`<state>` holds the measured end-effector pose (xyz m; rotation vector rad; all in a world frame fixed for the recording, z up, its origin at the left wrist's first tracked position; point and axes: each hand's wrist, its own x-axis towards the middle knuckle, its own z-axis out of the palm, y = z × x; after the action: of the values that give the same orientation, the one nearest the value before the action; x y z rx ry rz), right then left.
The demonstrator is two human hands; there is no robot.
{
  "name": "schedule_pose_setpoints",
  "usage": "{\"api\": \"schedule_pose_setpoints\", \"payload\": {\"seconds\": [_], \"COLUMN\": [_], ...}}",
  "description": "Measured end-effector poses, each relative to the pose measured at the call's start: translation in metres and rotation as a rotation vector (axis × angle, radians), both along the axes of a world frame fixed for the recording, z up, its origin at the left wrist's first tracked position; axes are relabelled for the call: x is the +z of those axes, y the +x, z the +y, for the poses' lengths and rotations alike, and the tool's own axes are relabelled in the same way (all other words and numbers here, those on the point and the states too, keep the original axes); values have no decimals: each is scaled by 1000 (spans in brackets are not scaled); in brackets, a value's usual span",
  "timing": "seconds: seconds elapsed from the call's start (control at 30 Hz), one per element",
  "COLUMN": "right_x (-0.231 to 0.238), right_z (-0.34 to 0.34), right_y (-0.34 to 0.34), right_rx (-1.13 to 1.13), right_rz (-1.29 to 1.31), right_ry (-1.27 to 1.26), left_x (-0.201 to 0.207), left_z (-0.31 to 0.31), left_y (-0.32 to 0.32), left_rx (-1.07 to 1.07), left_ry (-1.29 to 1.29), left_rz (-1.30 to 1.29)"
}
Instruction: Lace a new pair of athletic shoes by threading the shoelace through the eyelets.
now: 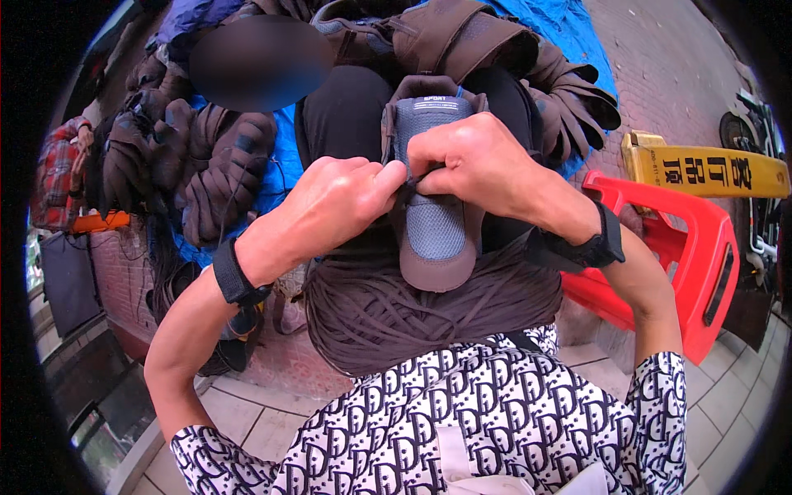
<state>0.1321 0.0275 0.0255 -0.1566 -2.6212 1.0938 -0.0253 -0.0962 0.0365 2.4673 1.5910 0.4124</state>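
A grey-brown shoe upper (440,235) with a blue-grey mesh tongue rests between my knees, toe toward me. My left hand (342,194) is closed at the left edge of its lacing opening, thumb and fingers pinched together. Across the opening, my right hand (487,161) is closed too, its curled fingers over the tongue and almost meeting the left thumb. Something dark and thin shows between the fingertips; whether it is a lace or the upper's edge is hidden. On my lap lies a thick bundle of dark brown laces (421,318), just below the toe.
Stacked brown shoe uppers (223,177) lie left on a blue tarp (285,153), with more uppers (462,41) beyond my knees. At right stand a red plastic stool (705,239) and a yellow board (714,169). A red plaid sleeve (59,186) shows far left.
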Motion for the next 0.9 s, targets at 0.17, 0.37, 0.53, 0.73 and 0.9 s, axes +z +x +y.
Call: {"api": "schedule_pose_setpoints", "payload": {"seconds": [0.17, 0.37, 0.53, 0.73, 0.9], "right_x": [4, 0, 7, 6, 9], "right_z": [6, 4, 2, 7, 13], "right_y": [-15, -21, -12, -7, -9], "right_rx": [-59, -98, -164, -255, -208], "right_rz": [-111, -189, -16, 101, 34], "right_ry": [-222, -382, -530, -358, -355], "left_x": [-6, -10, -3, 12, 19], "left_z": [-5, -5, -6, 15, 24], "left_y": [3, 7, 9, 18, 24], "left_rx": [58, 123, 197, 296, 472], "left_ry": [79, 163, 53, -200, -518], "left_rz": [-2, -39, -276, -448, -540]}}
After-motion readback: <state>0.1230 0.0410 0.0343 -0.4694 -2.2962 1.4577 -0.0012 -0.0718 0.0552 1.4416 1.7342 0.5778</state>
